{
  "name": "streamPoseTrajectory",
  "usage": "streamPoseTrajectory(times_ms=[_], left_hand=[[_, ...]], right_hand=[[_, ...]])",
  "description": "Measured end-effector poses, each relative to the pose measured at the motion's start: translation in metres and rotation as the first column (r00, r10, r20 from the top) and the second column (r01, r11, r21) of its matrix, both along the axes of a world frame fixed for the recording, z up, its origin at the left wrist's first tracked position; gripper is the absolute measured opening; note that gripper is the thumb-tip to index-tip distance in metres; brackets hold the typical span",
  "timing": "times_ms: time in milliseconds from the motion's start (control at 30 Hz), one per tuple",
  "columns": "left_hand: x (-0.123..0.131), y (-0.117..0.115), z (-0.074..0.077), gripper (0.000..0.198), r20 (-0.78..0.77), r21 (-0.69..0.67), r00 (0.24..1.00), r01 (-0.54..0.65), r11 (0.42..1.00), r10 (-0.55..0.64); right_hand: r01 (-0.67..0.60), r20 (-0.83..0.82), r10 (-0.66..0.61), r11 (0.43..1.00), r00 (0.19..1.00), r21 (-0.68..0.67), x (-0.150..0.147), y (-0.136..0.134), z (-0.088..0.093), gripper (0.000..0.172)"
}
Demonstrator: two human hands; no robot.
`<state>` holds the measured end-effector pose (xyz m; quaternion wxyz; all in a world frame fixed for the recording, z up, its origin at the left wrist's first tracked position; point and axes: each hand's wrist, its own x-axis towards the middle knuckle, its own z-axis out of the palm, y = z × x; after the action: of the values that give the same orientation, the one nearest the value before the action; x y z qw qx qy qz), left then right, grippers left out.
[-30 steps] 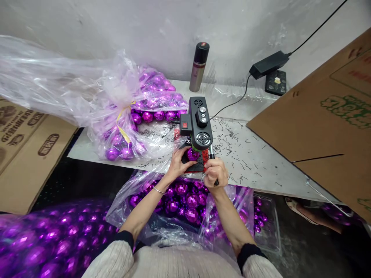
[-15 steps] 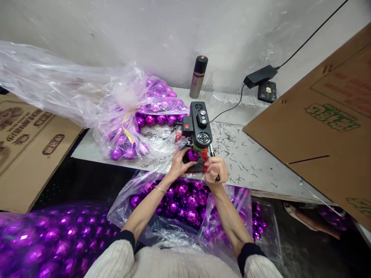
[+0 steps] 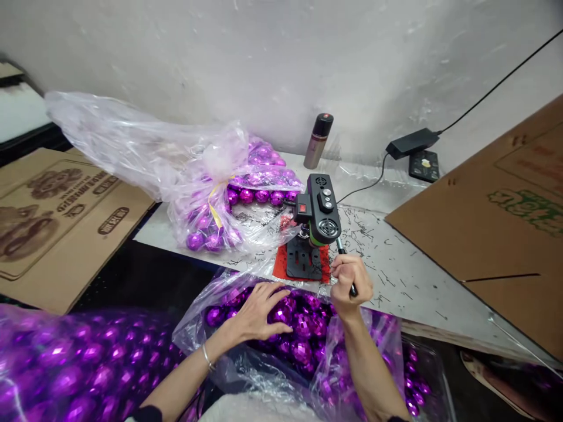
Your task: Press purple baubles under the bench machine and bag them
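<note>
Clenched: my right hand (image 3: 352, 278) round the lever (image 3: 353, 290) of the press (image 3: 323, 205). My left hand (image 3: 257, 313) spread over purple balls (image 3: 303, 325), fingers not closed on any, in the open bag (image 3: 250, 369) just in front of the press. Plenty left loose there; tied bag (image 3: 220, 161) left of press already packed.

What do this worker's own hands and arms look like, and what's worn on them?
Both the left hand and the right hand are gloveless, with bare forearms. A thin, silvery bracelet circles the left wrist; none shows on the right. Dark cuffs edge into view at the bottom, beside a pale top.
</note>
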<state>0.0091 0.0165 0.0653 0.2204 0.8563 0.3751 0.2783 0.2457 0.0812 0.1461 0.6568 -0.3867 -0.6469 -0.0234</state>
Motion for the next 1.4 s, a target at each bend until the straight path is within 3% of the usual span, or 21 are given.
streamPoseTrajectory(times_ms=[100,200,267,367,467,600,700,800,867,967,1067,1233,1400], left_hand=[[0.007,0.057,0.009,0.044,0.096,0.061,0.988,-0.130,0.990,0.123],[0.023,0.151,0.024,0.039,0.167,0.082,0.912,-0.392,0.916,0.375],[0.033,0.211,0.032,0.038,0.130,0.051,0.851,-0.518,0.854,0.509],[0.043,0.271,0.034,0.040,-0.005,0.047,0.877,-0.479,0.876,0.480],[0.045,0.294,0.031,0.042,-0.083,0.050,0.911,-0.401,0.915,0.404],[0.042,0.297,0.035,0.041,-0.112,0.039,0.911,-0.396,0.918,0.397],[0.035,0.283,0.046,0.047,-0.119,0.019,0.895,-0.431,0.902,0.430],[0.021,0.247,0.055,0.058,0.005,-0.178,0.887,-0.454,0.873,0.462],[0.012,0.212,0.054,0.058,0.170,-0.380,0.871,-0.374,0.846,0.461],[0.010,0.157,0.040,0.059,0.389,-0.557,0.814,-0.164,0.814,0.430],[0.027,0.119,0.013,0.061,0.506,-0.581,0.755,-0.060,0.812,0.418],[0.061,0.103,-0.023,0.063,0.457,-0.491,0.763,-0.211,0.845,0.456],[0.066,0.111,-0.024,0.062,0.336,-0.342,0.836,-0.321,0.883,0.434]], right_hand=[[0.005,-0.006,-0.005,1.000,1.000,0.008,-0.001,0.001,0.001,0.031],[0.006,-0.002,-0.006,1.000,1.000,0.019,-0.002,0.001,0.002,0.030],[0.007,0.000,-0.007,1.000,1.000,0.012,-0.001,0.000,0.002,0.030],[0.005,0.007,-0.005,1.000,1.000,-0.013,0.001,-0.001,-0.001,0.030],[-0.007,0.012,0.007,1.000,1.000,-0.015,0.001,-0.001,-0.003,0.028],[-0.001,0.029,0.001,1.000,1.000,0.006,0.000,0.000,-0.002,0.030],[0.002,0.043,-0.003,1.000,0.999,0.012,0.000,0.000,0.002,0.030],[-0.002,0.038,0.002,1.000,0.999,0.010,-0.002,0.001,0.008,0.030],[-0.003,0.021,0.003,1.000,1.000,0.009,-0.003,0.001,0.013,0.030],[0.005,-0.005,-0.005,1.000,1.000,0.007,-0.005,0.003,0.019,0.031],[0.015,-0.009,-0.015,1.000,1.000,0.001,-0.005,0.003,0.021,0.031],[0.007,0.047,-0.007,1.000,0.999,-0.002,-0.002,0.002,0.020,0.029],[0.008,0.077,-0.008,1.000,0.997,0.003,0.000,0.001,0.019,0.028]])
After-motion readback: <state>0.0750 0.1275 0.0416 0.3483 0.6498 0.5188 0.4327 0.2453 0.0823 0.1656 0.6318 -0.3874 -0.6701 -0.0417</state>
